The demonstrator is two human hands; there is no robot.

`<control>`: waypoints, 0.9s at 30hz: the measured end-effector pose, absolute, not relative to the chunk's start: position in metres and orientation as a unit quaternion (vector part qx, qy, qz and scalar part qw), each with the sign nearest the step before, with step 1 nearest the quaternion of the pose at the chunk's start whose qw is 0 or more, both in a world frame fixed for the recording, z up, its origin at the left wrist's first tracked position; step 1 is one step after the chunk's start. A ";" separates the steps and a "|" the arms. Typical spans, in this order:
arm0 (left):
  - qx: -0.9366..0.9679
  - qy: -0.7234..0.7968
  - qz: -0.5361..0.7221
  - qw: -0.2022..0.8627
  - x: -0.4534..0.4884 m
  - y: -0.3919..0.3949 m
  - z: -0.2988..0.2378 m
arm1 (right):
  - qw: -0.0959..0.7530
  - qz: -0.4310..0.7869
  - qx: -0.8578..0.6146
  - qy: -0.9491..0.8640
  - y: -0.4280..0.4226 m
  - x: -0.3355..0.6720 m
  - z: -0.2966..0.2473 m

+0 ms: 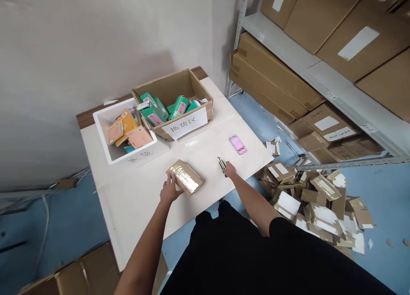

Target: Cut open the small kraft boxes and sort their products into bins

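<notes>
A small brown parcel (185,176) wrapped in shiny tape lies on the white table (134,201). My left hand (169,189) rests against its near left corner, fingers curled onto it. My right hand (229,168) lies on the table to the right, closed around a small dark and yellow tool, perhaps a cutter (221,163), whose tip points away from me. A pink blurred flat object (237,144) lies further right on the table.
At the table's back stand a white bin (105,147) of orange packets and a labelled cardboard box (188,123) of green packets. Torn cardboard packaging (317,201) is heaped on the blue floor at right. Metal shelves (320,73) hold large cartons.
</notes>
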State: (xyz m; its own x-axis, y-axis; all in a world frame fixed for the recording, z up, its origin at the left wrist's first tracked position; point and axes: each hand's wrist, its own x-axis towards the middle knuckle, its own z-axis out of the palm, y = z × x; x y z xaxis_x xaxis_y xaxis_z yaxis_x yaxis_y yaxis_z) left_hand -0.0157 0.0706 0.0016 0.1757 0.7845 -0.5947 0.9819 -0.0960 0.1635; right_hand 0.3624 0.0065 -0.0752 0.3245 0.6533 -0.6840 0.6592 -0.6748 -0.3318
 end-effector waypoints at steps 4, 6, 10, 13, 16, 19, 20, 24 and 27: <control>0.697 0.634 -0.182 0.282 -0.010 0.065 0.002 | -0.022 -0.471 0.776 0.419 0.032 0.345 -0.071; 0.686 0.640 -0.178 0.297 -0.006 0.063 0.001 | -0.065 -0.489 0.745 0.449 0.050 0.322 -0.060; 0.675 0.647 -0.162 0.316 -0.001 0.062 -0.003 | -0.150 -0.478 0.673 0.544 0.083 0.249 -0.025; 0.675 0.648 -0.158 0.314 0.002 0.061 -0.003 | -0.111 -0.421 0.659 0.613 0.100 0.192 -0.001; 0.679 0.645 -0.171 0.305 0.005 0.059 0.000 | -0.034 -0.389 0.663 0.639 0.108 0.154 0.013; 0.682 0.644 -0.184 0.294 0.010 0.058 0.004 | 0.034 -0.345 0.679 0.647 0.106 0.135 0.018; 0.684 0.644 -0.185 0.290 0.011 0.058 0.006 | 0.049 -0.333 0.683 0.649 0.105 0.131 0.019; 0.695 0.637 -0.176 0.284 0.013 0.056 0.007 | 0.076 -0.310 0.707 0.631 0.098 0.119 0.022; 0.704 0.630 -0.162 0.286 0.010 0.055 0.005 | 0.063 -0.318 0.728 0.604 0.094 0.115 0.024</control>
